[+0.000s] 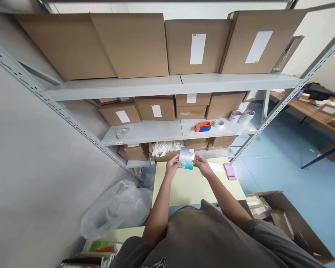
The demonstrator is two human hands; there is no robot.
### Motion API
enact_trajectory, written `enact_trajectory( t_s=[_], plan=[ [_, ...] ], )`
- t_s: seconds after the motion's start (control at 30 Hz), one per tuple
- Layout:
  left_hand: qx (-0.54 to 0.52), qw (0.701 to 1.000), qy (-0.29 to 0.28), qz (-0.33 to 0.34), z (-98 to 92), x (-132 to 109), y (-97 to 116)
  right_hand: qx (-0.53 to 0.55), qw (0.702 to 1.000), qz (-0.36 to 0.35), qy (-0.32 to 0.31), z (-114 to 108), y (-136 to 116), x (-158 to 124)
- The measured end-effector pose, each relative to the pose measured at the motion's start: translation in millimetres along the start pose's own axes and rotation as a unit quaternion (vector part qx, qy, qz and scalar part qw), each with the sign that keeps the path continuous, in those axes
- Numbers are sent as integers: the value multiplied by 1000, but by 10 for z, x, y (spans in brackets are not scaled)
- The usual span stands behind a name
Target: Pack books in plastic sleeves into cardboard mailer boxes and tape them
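A small blue and white booklet or card (187, 158) with a barcode at its lower left is held up over the pale yellow table (181, 190). Its left edge is pinched by my left hand (173, 164), its right edge by my right hand (202, 164). Whether it is a booklet, a card or a thin pack, I cannot tell. Just beyond my right hand lies a white sheet or packet (215, 166), partly hidden by the hand. A pink-purple stack (230, 171) sits at the table's right edge.
Ahead, a grey metal shelf (173, 86) bears cardboard boxes (131, 44), tape rolls (246, 117) and an orange-blue strap roll (203, 126). A clear plastic bag (117, 208) bulges at the left. An open carton (298, 227) with parcels stands at the right.
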State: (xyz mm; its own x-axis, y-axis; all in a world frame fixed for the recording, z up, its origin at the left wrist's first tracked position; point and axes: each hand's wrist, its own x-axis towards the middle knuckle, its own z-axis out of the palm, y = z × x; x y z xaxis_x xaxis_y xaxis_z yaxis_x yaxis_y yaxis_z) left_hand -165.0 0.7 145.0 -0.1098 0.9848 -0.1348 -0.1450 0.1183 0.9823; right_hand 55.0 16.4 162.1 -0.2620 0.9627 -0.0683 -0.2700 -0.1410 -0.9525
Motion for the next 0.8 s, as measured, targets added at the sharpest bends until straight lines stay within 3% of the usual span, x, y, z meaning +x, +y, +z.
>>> enact_trajectory(
  t_s=[0.1, 0.23, 0.3, 0.4, 0.5, 0.67, 0.8],
  plan=[
    [2, 1000, 4, 17, 33, 49, -20, -2, 1000, 10, -2, 34, -5, 27],
    [104, 990, 42, 83, 151, 60, 24, -20, 1000, -9, 23, 36, -57, 17],
    [130, 985, 6, 110, 255, 38, 60, -31, 999, -32, 19, 33, -95, -5],
    [94, 984, -92, 122, 432, 1, 90, -42, 997, -57, -16, 13, -130, -39],
    [52, 987, -103, 114, 524, 0, 81, -66, 995, -64, -28, -60, -127, -57],
    [-27, 991, -120, 50, 372, 69, 52, -104, 984, -75, 121, -284, -107, -73],
    [-56, 990, -132, 1, 227, 117, 1, -78, 993, -35, 83, -374, -96, -126]
  ],
)
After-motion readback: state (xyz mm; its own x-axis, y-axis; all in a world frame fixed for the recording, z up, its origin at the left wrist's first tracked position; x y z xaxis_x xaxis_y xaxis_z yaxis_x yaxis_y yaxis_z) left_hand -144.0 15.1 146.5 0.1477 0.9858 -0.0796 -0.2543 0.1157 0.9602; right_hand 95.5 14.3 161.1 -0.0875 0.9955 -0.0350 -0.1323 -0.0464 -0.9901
